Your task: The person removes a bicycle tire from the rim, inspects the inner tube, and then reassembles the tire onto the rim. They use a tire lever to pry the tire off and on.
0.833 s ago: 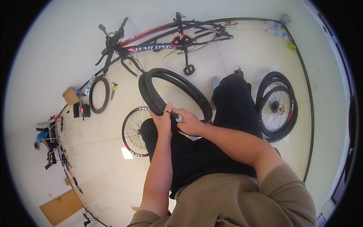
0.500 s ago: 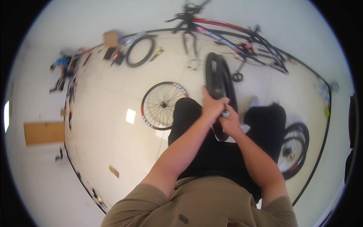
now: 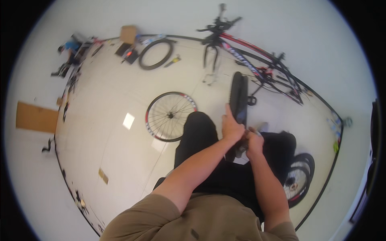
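Note:
A black bicycle tire (image 3: 238, 94) stands edge-on in front of me, its lower end between my thighs. My left hand (image 3: 232, 129) is closed around its near part, thumb up along the left side. Close against it, my right hand (image 3: 254, 143) is closed at the tire's right edge, fingers pinched. What those fingers hold is hidden. Under the hands a small greyish thing (image 3: 240, 152) shows, too blurred to name.
A spoked wheel (image 3: 170, 115) lies on the floor left of my knee. Another wheel with a tire (image 3: 295, 182) lies at my right. Ahead, a bicycle frame (image 3: 257, 66) leans along the wall. Beyond are a loose tire (image 3: 156, 54), a yellow-black tool (image 3: 173, 61) and a cardboard box (image 3: 128, 34).
The tire and both hands have shifted slightly right and nearer to me in view. My right hand has turned at the tire's edge. The head view has moved a little too.

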### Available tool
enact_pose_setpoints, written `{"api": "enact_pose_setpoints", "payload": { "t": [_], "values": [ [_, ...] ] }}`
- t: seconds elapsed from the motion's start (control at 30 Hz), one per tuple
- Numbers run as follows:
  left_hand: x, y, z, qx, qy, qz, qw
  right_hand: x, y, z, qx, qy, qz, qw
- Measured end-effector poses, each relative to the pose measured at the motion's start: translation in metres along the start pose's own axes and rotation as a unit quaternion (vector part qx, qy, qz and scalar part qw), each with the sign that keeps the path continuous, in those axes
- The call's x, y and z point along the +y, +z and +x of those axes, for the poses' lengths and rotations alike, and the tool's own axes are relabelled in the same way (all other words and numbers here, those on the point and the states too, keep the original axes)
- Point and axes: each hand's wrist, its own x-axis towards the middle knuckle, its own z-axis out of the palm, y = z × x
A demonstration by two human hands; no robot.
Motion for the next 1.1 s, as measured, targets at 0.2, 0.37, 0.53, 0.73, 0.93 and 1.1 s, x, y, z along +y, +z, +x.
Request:
{"api": "enact_pose_setpoints", "payload": {
  "t": [0.2,0.37,0.53,0.73,0.93,1.1],
  "values": [
    [-0.021,-0.012,0.021,0.062,-0.053,0.018,0.997,0.013,0.011,-0.016,0.014,0.009,-0.332,0.943],
    [-0.023,-0.022,0.028,0.077,-0.044,-0.038,0.995,0.053,-0.001,0.003,-0.068,-0.118,-0.459,0.878],
    [-0.047,-0.024,0.038,0.091,-0.016,-0.068,0.993,0.027,0.017,-0.020,-0.115,-0.032,-0.504,0.856],
    [-0.044,-0.025,0.034,0.065,-0.005,-0.077,0.995,0.029,0.013,-0.014,-0.128,-0.025,-0.508,0.851],
    [-0.045,-0.027,0.036,0.066,-0.003,-0.097,0.993,0.023,0.019,-0.018,-0.148,-0.033,-0.542,0.827],
    [-0.040,-0.027,0.033,0.076,-0.021,-0.103,0.992,0.020,0.019,-0.021,-0.164,-0.046,-0.547,0.820]
  ]
}}
